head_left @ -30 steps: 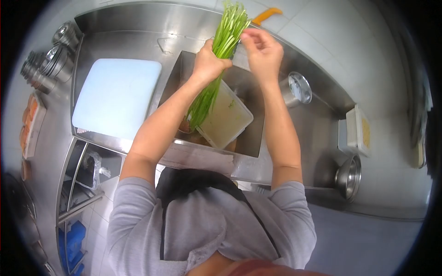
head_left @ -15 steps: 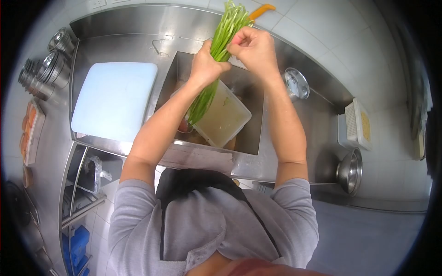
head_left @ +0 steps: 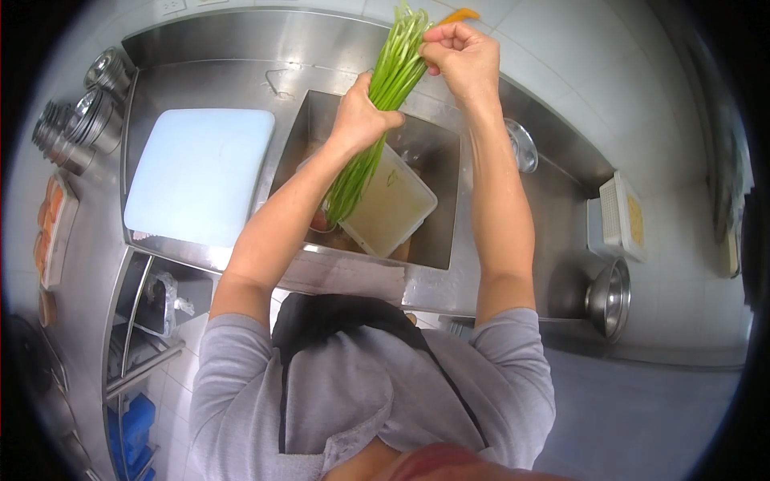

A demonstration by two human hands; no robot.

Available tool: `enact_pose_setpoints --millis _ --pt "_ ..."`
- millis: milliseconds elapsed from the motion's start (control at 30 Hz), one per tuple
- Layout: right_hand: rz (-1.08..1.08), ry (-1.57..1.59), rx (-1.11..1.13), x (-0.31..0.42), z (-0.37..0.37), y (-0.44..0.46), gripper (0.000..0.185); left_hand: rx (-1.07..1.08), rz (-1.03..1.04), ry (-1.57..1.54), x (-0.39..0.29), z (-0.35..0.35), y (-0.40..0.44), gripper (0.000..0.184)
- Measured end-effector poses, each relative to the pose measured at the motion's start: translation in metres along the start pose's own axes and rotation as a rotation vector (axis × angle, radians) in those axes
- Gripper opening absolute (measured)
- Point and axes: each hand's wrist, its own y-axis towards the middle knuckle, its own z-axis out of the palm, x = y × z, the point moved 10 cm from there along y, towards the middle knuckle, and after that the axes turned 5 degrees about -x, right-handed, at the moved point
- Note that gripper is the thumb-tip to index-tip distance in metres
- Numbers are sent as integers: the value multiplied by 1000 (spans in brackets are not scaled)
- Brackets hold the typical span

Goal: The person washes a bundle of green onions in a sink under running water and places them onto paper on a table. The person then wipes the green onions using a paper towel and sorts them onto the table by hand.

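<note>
My left hand (head_left: 361, 116) is wrapped round the middle of a bunch of long green onions (head_left: 399, 70). The pale ends point up and away from me, while the green tops hang over a translucent plastic tub (head_left: 389, 212). That tub sits in the steel sink (head_left: 439, 244) and seems to hold cloudy water with a bit of green in it. Beside the pale ends, my right hand (head_left: 465, 64) has its thumb and fingers pinched together at the bunch's edge. What lies between those fingertips is too small to make out.
A white cutting board (head_left: 200, 176) lies left of the sink. Metal containers (head_left: 96, 120) and a tray of orange food (head_left: 52, 228) stand farther left. On the right are a steel bowl (head_left: 609, 298), a white basket (head_left: 618, 212) and a clear bowl (head_left: 523, 146). Something orange (head_left: 460, 14) shows behind the bunch.
My right hand has moved up and to the right along the bunch, towards the pale ends. My left hand keeps its hold with hardly any movement.
</note>
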Motion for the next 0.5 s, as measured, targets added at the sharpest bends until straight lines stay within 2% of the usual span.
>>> enact_pose_setpoints --millis 33,167,233,267,367,500 --pt "19 37 -10 -2 -1 1 15 2 -11 -22 1 0 0 55" --pt "-6 229 -178 -11 -12 -15 45 57 -147 -202 11 3 -2 50" --pt "39 292 -219 -33 -10 -29 58 28 -188 -164 16 -3 0 48" --pt "152 261 -139 -47 6 -39 56 13 -214 -145 19 -5 -1 47" --pt "303 377 156 -57 56 -57 47 -5 -153 -84 6 -2 -4 49" --pt "320 474 144 -56 66 -48 39 14 12 102 -12 0 -5 63"
